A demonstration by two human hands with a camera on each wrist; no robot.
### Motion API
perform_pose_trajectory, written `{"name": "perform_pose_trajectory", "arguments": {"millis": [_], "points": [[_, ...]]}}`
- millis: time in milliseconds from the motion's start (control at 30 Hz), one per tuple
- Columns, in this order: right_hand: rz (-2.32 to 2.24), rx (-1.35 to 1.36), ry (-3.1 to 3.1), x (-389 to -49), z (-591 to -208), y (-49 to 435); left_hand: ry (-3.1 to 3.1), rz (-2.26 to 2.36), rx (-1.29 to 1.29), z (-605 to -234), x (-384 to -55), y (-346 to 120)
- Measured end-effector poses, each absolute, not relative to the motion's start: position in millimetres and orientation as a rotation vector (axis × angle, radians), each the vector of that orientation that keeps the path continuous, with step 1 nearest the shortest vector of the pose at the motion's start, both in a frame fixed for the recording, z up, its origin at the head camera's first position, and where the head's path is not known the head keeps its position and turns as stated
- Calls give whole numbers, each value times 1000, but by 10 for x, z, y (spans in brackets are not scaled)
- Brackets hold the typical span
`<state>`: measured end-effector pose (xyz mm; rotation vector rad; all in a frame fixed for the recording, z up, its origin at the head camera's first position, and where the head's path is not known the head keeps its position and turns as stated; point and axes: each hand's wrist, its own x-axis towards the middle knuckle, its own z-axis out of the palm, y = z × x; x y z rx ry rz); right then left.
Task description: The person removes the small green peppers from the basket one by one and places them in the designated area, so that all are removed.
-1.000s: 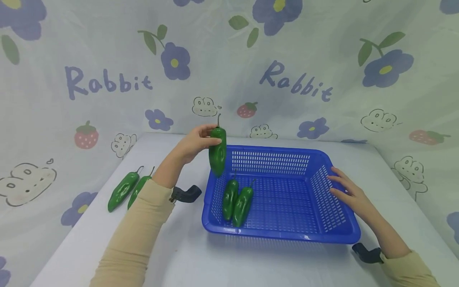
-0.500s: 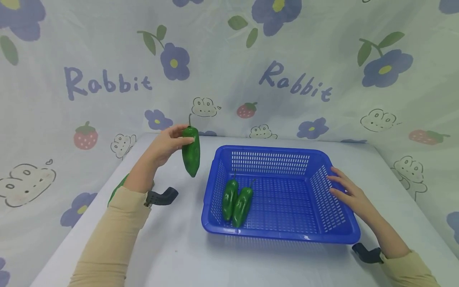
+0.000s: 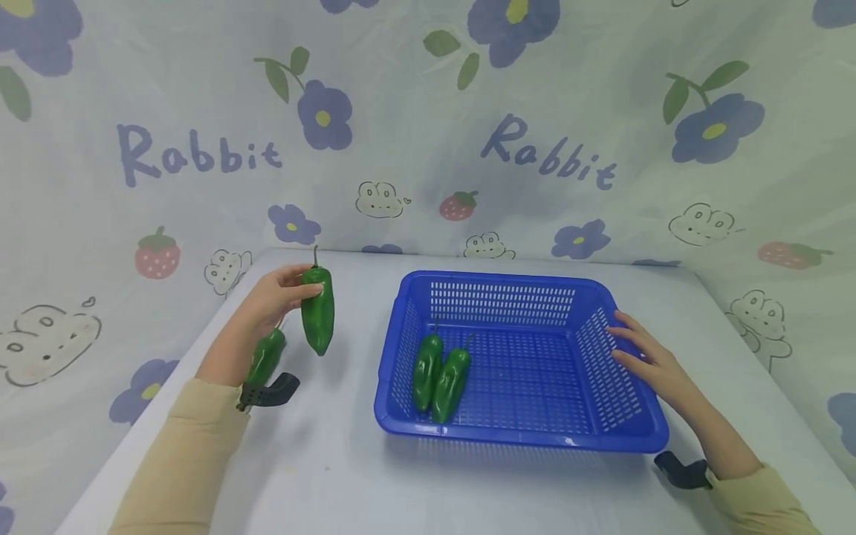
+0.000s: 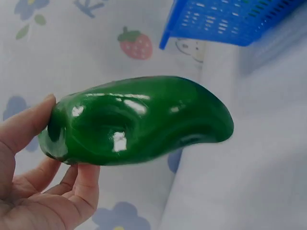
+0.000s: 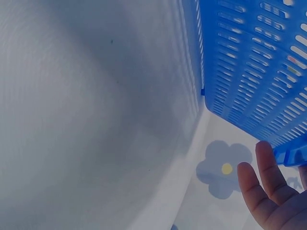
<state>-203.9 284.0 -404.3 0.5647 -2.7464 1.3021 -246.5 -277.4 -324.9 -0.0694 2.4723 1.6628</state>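
My left hand (image 3: 269, 299) holds a glossy green pepper (image 3: 318, 316) near its stem end, above the table's left side; the pepper hangs stem up. In the left wrist view, thumb and fingers pinch the pepper (image 4: 144, 120) at its broad end. Another green pepper (image 3: 267, 355) lies on the table behind the left wrist, partly hidden by it. Two green peppers, the left one (image 3: 426, 379) and the right one (image 3: 451, 388), lie side by side inside the blue plastic basket (image 3: 521, 440). My right hand (image 3: 658, 369), fingers extended, is at the basket's right rim.
The white tabletop (image 3: 334, 461) surrounds the basket. A patterned cloth (image 3: 401, 111) with flowers, rabbits and strawberries hangs behind and beside the table. A black wrist mount (image 3: 270, 391) juts out from the left cuff, and another mount (image 3: 682, 472) from the right.
My left hand has carried the pepper leftward from over the basket's left rim, then lower, over the table. The forearm now covers part of the peppers lying at left. The right hand stays put.
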Motion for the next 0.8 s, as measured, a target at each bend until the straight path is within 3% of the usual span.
{"name": "perform_pose_trajectory", "arguments": {"millis": [800], "points": [[1302, 576, -2731, -2030, -4055, 2840, 2582, 1310, -230, -3800, -2216, -3136]]}}
